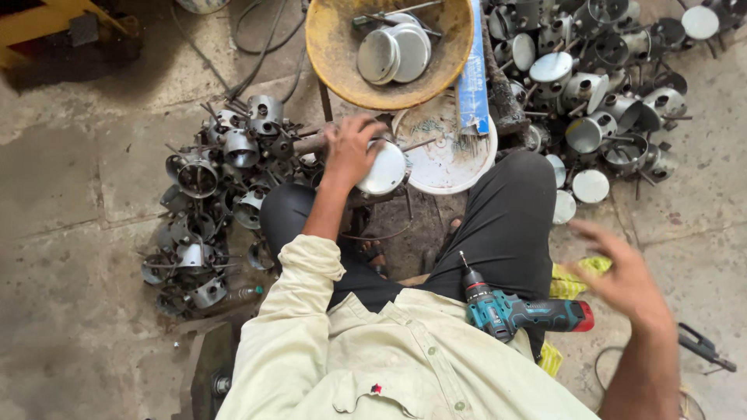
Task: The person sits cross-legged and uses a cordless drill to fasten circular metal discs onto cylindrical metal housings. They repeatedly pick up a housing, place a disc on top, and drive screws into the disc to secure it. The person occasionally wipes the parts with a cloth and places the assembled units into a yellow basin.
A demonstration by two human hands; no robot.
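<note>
On the concrete floor [70, 233] at the left lies a heap of grey metal housings [210, 194] with rods sticking out of them. Just right of that heap, the left hand [350, 152] rests fingers spread on top of a round metal cup [385, 167], which stands between the person's knees; the hand presses on it rather than closing around it. Behind the cup sits a white bowl [447, 159], and beyond that a yellow basin [334, 47] holding shiny lids [397, 53]. A blue strip [472, 78] leans across both rims. On the right thigh lies a teal cordless drill [521, 311] with a red end, untouched. Farther right, the right hand [622, 272] hovers open and empty, blurred, above the floor. Beyond it, a second pile of metal cups and lids [599, 85] fills the top right corner.
</note>
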